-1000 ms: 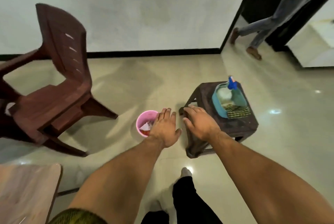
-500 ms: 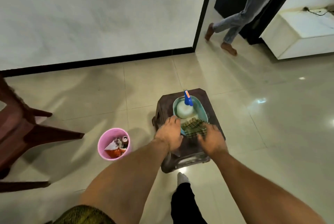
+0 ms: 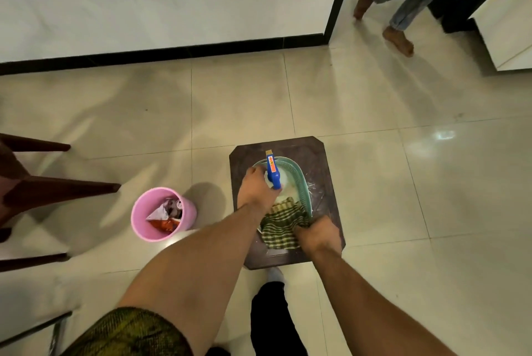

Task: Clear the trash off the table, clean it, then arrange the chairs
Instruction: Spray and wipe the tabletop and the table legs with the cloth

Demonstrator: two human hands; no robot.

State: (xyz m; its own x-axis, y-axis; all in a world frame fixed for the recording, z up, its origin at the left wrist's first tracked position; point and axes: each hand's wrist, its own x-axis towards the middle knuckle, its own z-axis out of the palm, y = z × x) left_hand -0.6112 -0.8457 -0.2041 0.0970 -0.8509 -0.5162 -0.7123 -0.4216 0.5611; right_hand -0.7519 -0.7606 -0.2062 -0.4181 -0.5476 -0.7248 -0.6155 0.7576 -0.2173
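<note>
While the left hand (image 3: 256,188) is gripping the spray bottle (image 3: 273,173) just below its blue trigger head, the right hand (image 3: 316,233) is clenching a bunch of the checked cloth (image 3: 280,226) at the near end of the teal basket (image 3: 302,183). The basket is sitting on the dark stool (image 3: 322,160), right of centre. The pink bin (image 3: 161,236), holding wrappers and a can, is standing on the floor just left of the stool. Chair legs (image 3: 57,188) are showing at the left edge; the table is not showing clearly.

Judgement: trash is looking binned, and the cleaning kit is being fetched.

Method note: lifting the bottle straight up and upright, clearing the basket rim before swinging away. Gathering the whole cloth, so no trailing corner is dragging the basket off the stool. Keeping fingers off the trigger.
</note>
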